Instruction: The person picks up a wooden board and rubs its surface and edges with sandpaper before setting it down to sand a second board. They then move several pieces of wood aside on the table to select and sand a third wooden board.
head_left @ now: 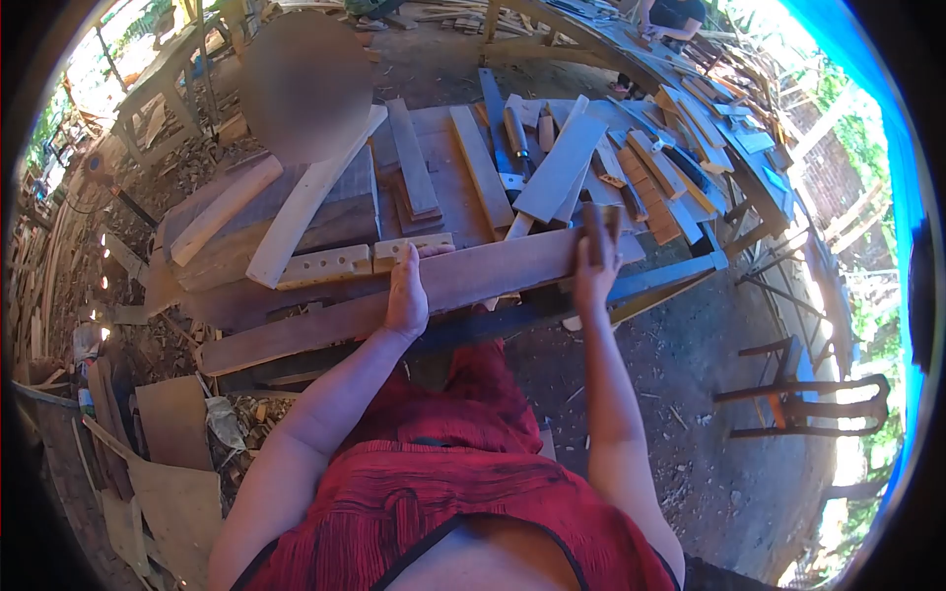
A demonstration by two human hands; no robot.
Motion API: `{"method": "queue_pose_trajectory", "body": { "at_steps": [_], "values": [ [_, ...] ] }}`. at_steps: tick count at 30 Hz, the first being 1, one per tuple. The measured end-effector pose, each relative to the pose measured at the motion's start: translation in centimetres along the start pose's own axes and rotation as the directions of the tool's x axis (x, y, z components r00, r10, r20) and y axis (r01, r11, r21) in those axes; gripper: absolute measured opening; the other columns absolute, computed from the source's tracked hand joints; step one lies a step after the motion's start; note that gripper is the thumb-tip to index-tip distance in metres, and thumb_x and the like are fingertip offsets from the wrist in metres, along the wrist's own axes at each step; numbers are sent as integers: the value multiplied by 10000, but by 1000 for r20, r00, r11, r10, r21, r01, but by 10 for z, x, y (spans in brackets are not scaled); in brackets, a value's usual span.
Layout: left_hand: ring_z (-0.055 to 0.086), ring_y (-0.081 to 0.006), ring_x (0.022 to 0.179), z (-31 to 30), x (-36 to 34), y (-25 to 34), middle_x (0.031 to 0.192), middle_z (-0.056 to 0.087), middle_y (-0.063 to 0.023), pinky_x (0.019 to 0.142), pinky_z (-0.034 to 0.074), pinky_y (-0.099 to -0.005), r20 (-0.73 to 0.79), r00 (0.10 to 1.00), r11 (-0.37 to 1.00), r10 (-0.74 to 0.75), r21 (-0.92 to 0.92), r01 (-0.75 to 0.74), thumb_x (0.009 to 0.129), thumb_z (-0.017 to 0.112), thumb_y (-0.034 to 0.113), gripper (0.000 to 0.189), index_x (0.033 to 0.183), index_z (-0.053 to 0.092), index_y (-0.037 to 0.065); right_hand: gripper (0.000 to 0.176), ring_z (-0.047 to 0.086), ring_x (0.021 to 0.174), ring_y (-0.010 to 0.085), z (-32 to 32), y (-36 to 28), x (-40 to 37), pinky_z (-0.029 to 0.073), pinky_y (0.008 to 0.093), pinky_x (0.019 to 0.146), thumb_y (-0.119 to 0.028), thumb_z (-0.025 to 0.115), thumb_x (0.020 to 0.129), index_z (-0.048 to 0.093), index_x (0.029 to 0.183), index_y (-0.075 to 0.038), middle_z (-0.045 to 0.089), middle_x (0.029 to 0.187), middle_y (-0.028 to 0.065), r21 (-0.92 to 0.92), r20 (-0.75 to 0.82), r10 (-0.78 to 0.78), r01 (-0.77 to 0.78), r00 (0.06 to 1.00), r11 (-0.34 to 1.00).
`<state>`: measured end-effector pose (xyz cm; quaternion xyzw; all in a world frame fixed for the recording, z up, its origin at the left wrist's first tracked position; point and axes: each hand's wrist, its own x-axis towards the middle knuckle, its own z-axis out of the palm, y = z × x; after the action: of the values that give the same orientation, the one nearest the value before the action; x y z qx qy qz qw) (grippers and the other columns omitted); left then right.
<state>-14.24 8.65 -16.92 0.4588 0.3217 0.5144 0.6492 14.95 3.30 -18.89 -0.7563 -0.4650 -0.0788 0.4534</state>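
Note:
A long reddish-brown wooden board [493, 273] lies slanted across my front, its left end lower and nearer to me. My left hand [407, 298] grips it near the middle, thumb up against the near face and fingertips over the top edge. Toward the right end, my right hand [595, 281] is closed around a small dark-brown wooden block [594, 234] that stands upright against the board. I cannot tell what kind of tool the block is. Behind the left hand sits a pale wooden strip with round holes [325, 266].
The workbench [434, 138] carries loose planks, a wide pale board [564, 169] and a wood-handled chisel [515, 133]. A blurred person [307, 89] is across the bench; another person [675, 20] is far right. A wooden chair frame [808, 404] stands right. Scraps lie at left.

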Motion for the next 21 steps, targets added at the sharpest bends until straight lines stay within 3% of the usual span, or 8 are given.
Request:
{"method": "queue_pose_trajectory", "body": {
  "at_steps": [3,4,7,11,14,17,19,21],
  "values": [
    [568,-181,981,-1,2,-1,1012,642,-104,942,401,-305,20,999,999,-25,-22,25,1021,248,464,621,1027,658,-2,422,360,1356,303,-13,14,18,283,424,1087,-183,527,910,533,1333,-184,349,1499,107,7,-113,0,1,994,1000],
    [580,-196,991,0,1,2,1024,639,-104,919,434,-322,30,999,999,-40,-33,41,1010,252,495,623,1053,636,6,436,338,1372,301,-11,6,17,267,406,1090,-189,531,909,527,1341,-254,378,1484,104,46,-159,9,-2,987,999],
    [593,-210,1009,-3,0,1,1048,634,-105,899,470,-344,55,997,996,-58,-58,61,1000,251,528,630,1093,608,17,467,345,1363,297,-4,-43,-1,249,458,1078,-185,532,900,500,1366,-192,442,1433,105,15,-122,53,-52,991,999],
    [580,-173,978,1,1,0,1020,638,-103,919,438,-317,10,998,989,-68,-130,68,1013,256,495,620,1043,648,15,555,419,1300,310,12,-134,-64,256,462,1070,-158,631,802,515,1343,-126,517,1342,110,239,-17,-398,390,917,889],
    [583,-176,985,14,-6,12,1025,637,-100,919,445,-320,-82,982,913,-172,-388,127,1010,249,508,629,1042,647,21,564,445,1270,308,2,-170,-100,277,460,1054,-170,655,761,543,1311,-113,551,1283,120,271,156,-488,438,859,857],
    [580,-178,997,5,-1,-2,1031,635,-98,907,453,-313,-96,981,931,-169,-343,127,1010,240,510,637,1036,648,22,613,459,1265,301,-2,-143,-88,277,452,1040,-162,653,730,526,1325,-94,546,1301,129,289,157,-597,541,787,790],
    [577,-177,996,2,0,4,1032,635,-98,912,446,-311,-45,989,963,-138,-238,124,1012,240,504,633,1033,650,22,546,409,1327,284,-14,-111,-57,269,432,1035,-144,580,800,515,1341,-104,518,1357,122,227,110,-502,470,858,853],
    [573,-175,996,2,0,5,1034,634,-97,917,439,-309,6,994,984,-111,-137,111,1014,241,497,630,1031,652,21,476,416,1317,270,-9,-55,-31,215,464,1072,-214,513,900,483,1373,-172,514,1365,99,107,27,-231,227,973,968]
  ]
}}
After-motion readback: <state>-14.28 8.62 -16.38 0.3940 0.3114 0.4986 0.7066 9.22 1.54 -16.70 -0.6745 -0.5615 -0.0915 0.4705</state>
